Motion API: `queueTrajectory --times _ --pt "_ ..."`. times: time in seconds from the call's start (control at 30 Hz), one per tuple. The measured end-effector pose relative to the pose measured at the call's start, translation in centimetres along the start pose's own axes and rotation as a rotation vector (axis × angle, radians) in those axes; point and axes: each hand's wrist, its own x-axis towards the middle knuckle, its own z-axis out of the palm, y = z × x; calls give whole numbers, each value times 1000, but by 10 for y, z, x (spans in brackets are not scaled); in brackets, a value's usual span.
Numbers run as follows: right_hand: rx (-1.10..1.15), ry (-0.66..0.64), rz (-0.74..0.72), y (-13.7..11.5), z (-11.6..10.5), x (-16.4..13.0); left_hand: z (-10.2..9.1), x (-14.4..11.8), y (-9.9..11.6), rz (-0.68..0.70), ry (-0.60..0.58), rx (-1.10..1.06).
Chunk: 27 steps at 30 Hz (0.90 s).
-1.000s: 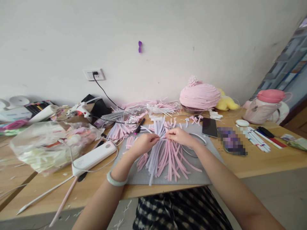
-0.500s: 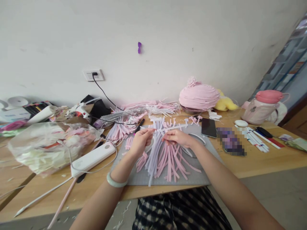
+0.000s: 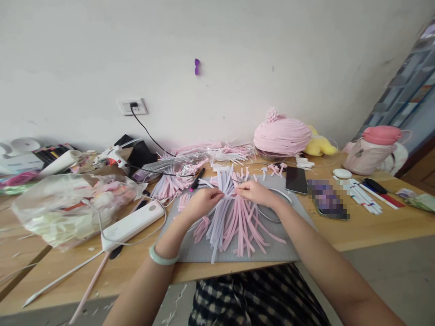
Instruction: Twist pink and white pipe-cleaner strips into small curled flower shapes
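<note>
A spread of pink and white pipe cleaners [image 3: 234,222] lies fanned out on a grey mat [image 3: 272,253] at the table's front. My left hand [image 3: 203,201] and my right hand [image 3: 253,192] pinch the bundle together near its upper end, fingertips almost meeting over the middle of the strands. The strands' far ends stick up beyond my fingers. A pale bracelet sits on my left wrist.
A white power bank [image 3: 132,224] with a cable lies left of the mat, beside a plastic bag [image 3: 68,203] of scraps. A phone [image 3: 296,179], pens [image 3: 367,197], a pink domed pile [image 3: 282,135], a glue gun [image 3: 115,156] and a pink bottle [image 3: 375,151] crowd the wooden table [image 3: 367,231].
Half a second ago my hands held a white strand lifted crosswise above the bundle. Now both hands are lower, back on the bundle's middle.
</note>
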Motion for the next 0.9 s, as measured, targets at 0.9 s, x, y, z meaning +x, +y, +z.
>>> queueTrajectory --times 0.9 --pt "554 -37 69 2 10 5 4 -5 10 -209 129 -982"
